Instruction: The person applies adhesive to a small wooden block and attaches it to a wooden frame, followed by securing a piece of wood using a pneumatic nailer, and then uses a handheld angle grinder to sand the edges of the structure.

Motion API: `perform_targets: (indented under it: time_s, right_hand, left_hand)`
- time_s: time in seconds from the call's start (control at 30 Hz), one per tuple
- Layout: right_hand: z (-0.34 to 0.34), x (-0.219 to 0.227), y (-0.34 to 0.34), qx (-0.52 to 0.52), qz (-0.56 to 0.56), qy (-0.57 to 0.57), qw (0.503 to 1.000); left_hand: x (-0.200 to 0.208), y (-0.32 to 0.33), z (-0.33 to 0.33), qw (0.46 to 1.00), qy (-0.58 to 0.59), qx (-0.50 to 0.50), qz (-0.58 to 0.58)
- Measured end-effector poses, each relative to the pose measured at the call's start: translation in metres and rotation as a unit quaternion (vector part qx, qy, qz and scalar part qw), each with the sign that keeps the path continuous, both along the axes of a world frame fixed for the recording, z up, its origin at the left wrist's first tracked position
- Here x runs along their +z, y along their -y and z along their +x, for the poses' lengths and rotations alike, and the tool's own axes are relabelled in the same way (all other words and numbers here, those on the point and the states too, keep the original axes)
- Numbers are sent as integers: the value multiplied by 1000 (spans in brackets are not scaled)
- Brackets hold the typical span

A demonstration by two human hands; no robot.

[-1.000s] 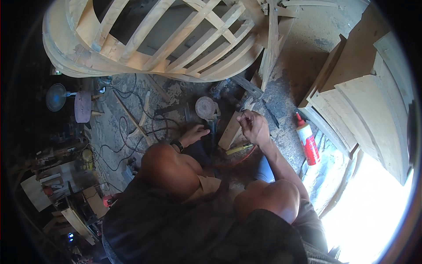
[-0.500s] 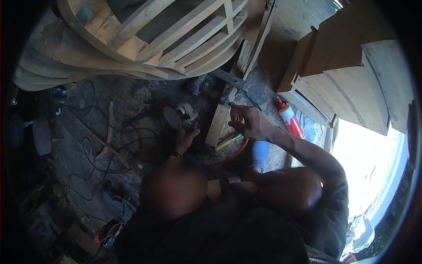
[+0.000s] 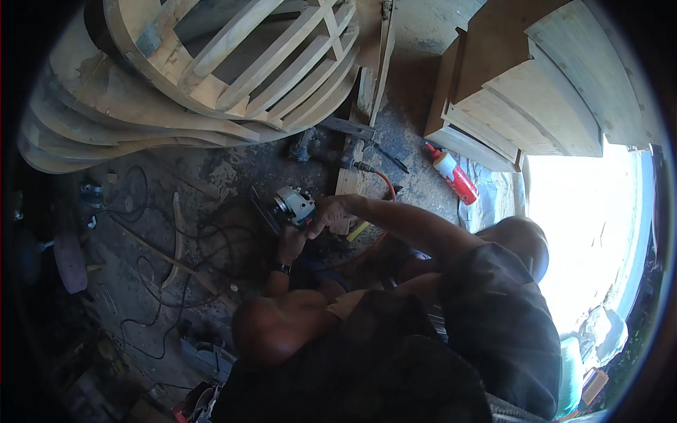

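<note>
Left hand: fingers folded round the underside of the grinder; dark band at the wrist.
Right hand: beside the left, fingers curled at the grinder's rear; too dim to tell whether they grip or only touch.
Grinder: in front of the knees, tilted, cord side hidden by the hands.
Disc: on the grinder's left, nearly edge-on (a thin dark line from here), no wood against it.
Progress: judged early; disc fitted and grinder in hand look done, grinding itself left to do.
Board: right of the grinder, orange hose alongside.
Frame: ahead, slats joined to a curved rim.
Bottle: red and white, farther right, beside the cabinet.
</note>
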State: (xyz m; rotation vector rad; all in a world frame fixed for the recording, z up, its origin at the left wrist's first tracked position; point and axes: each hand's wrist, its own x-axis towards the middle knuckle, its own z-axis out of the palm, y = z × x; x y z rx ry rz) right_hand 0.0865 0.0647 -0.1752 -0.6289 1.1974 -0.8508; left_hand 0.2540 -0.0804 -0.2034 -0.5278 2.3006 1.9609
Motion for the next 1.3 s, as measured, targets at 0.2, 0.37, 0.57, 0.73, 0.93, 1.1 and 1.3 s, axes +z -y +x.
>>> perform_targets:
  time_s: [0.2, 0.37, 0.57, 0.73, 0.93, 1.1, 1.3]
  right_hand:
    - [59, -37, 49, -291, -139, 180, 929]
    - [40, -28, 58, -292, -254, 263, 884]
    - [20, 80, 40, -348, -365, 362, 784]
    - [-11, 126, 17, -457, -424, 315, 716]
    - [-55, 177, -40, -581, -493, 313, 567]
    - [-66, 182, -70, -655, -485, 293, 499]
    - [-78, 159, -68, -773, -363, 180, 488]
  left_hand:
    - [28, 37, 9, 994, 7, 71, 84]
    - [107, 28, -15, 982, 126, -38, -136]
    - [161, 35, 7, 967, 44, 39, -247]
    - [209, 22, -16, 973, 124, -118, -158]
    - [277, -23, -108, 967, 152, -196, -61]
    - [268, -19, -142, 929, 233, -286, -33]
    - [262, -31, -169, 893, 273, -352, -64]
